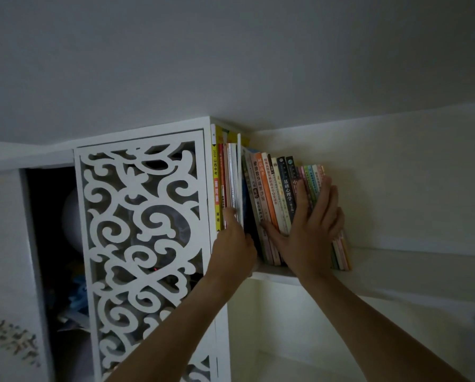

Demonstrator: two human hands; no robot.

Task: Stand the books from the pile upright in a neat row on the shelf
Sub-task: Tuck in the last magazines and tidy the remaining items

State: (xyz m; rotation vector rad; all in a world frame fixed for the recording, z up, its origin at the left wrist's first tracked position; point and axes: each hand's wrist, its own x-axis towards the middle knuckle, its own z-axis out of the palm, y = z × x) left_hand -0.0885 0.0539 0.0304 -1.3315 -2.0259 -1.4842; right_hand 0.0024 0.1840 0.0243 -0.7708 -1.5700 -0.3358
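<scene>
A row of books [274, 188] stands on a high white shelf [274, 275] just under the ceiling. The left ones, starting with a yellow-spined book [216, 188], are upright; the ones to the right lean left. My left hand [235, 244] grips the bottom of a thin white book [239, 177] that sticks out and up from the left group. My right hand [310, 227] lies flat, fingers spread, against the spines of the leaning books at the row's right end. A dark gap shows between the two groups.
A white cabinet door with a cut-out scroll pattern [142, 244] stands directly left of the books. Farther left is a dark open compartment [57, 244] with a pale round object and clutter. The shelf runs on to the right along a white wall [409, 202].
</scene>
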